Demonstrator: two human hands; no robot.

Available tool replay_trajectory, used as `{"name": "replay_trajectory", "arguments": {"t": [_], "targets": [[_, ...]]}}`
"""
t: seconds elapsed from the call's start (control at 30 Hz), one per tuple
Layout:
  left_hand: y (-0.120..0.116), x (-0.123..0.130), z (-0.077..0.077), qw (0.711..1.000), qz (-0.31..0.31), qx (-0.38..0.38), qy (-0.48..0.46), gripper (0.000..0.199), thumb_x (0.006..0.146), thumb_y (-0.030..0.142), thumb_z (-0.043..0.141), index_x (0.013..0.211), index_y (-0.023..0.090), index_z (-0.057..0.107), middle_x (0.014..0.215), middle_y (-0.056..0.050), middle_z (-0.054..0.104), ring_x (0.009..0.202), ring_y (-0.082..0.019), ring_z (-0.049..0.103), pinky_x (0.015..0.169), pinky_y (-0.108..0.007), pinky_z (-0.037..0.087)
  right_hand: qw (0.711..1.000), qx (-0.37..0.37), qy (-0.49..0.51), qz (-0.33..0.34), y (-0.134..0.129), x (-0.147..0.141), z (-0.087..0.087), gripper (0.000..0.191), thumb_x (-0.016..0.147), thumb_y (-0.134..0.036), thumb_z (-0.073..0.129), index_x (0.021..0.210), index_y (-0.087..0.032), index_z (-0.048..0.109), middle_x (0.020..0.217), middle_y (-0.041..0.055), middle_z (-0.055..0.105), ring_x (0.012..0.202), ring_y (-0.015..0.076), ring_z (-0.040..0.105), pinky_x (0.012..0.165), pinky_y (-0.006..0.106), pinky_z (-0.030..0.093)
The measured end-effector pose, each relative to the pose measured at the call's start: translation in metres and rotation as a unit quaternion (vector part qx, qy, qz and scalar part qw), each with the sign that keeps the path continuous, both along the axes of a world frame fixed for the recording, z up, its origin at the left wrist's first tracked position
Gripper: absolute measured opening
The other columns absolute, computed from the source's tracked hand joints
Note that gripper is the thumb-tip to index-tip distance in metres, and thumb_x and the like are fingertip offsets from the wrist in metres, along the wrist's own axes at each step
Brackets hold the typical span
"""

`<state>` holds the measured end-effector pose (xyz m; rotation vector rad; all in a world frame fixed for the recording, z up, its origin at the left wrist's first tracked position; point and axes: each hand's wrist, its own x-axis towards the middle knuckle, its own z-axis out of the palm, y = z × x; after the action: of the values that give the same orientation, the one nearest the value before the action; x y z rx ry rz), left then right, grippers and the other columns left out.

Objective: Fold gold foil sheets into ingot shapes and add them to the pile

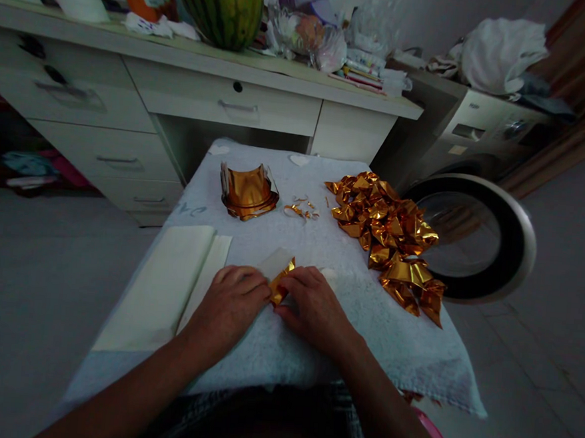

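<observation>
Close to the front of the cloth-covered table, my left hand and my right hand meet over a small piece of gold foil paper. The foil is folded into a narrow strip, standing at a slant between my fingertips. Both hands are closed on it, the left at its lower left side, the right with thumb and fingers at its right edge. A pale, translucent sheet lies just behind it. To the right is a heap of folded gold foil pieces. Behind my left hand sits a curved stack of gold foil sheets.
A stack of cream paper lies left of my hands. Small gold scraps are near the table's middle. Beyond stands a white desk with a cut watermelon. At right, a washing machine's open door reaches beside the table.
</observation>
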<state>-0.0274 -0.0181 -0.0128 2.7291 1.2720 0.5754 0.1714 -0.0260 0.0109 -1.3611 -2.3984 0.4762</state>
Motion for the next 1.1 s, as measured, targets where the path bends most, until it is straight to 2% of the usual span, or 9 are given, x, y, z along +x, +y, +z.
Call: {"name": "replay_trajectory", "arguments": {"t": [0.1,0.3,0.53,0.83,1.1], "targets": [[0.003,0.001,0.003,0.997,-0.002,-0.073,-0.013,0.009,0.092,0.018,0.056,0.090,0.019,0.064,0.091,-0.004,0.070,0.087,-0.022,0.063,0.082,-0.040,0.050,1.000,-0.004,0.022,-0.002,0.001,-0.001,-0.003,0.030,0.081,-0.022,0.070,0.109,-0.019,0.062,0.109,0.0081,0.062,0.106,0.0237,0.051,0.097,0.040,0.040],[0.000,-0.001,0.004,0.988,0.008,-0.123,-0.090,0.008,0.091,0.017,0.052,0.087,0.020,0.059,0.091,-0.004,0.065,0.091,-0.021,0.059,0.084,-0.037,0.050,0.997,-0.031,0.047,-0.046,0.002,-0.007,-0.010,0.009,0.084,-0.016,0.068,0.091,-0.021,0.069,0.105,0.0055,0.060,0.104,0.0216,0.049,0.095,0.038,0.037],[-0.001,-0.008,0.003,0.978,0.046,-0.160,-0.124,0.007,0.084,0.016,0.057,0.082,0.022,0.061,0.101,-0.004,0.057,0.100,-0.022,0.055,0.089,-0.039,0.048,0.994,-0.061,0.054,-0.070,0.006,-0.012,-0.008,0.006,0.086,-0.013,0.064,0.086,-0.018,0.068,0.098,0.0051,0.060,0.098,0.0199,0.050,0.092,0.036,0.036],[-0.005,-0.003,0.006,0.978,0.069,-0.146,-0.133,0.013,0.089,0.020,0.051,0.081,0.021,0.060,0.098,-0.005,0.055,0.097,-0.023,0.053,0.087,-0.040,0.048,0.988,-0.060,0.059,-0.127,0.009,-0.020,-0.006,0.009,0.082,-0.013,0.063,0.074,-0.017,0.062,0.083,0.0025,0.058,0.087,0.0183,0.050,0.084,0.033,0.035],[-0.004,0.001,0.005,0.982,0.099,-0.117,-0.106,0.013,0.088,0.020,0.052,0.078,0.020,0.059,0.091,-0.006,0.052,0.091,-0.024,0.051,0.084,-0.042,0.048,0.983,-0.044,0.066,-0.165,0.008,-0.024,-0.017,0.005,0.078,-0.014,0.065,0.075,-0.018,0.064,0.089,0.0047,0.057,0.090,0.0200,0.050,0.086,0.035,0.037]]}}
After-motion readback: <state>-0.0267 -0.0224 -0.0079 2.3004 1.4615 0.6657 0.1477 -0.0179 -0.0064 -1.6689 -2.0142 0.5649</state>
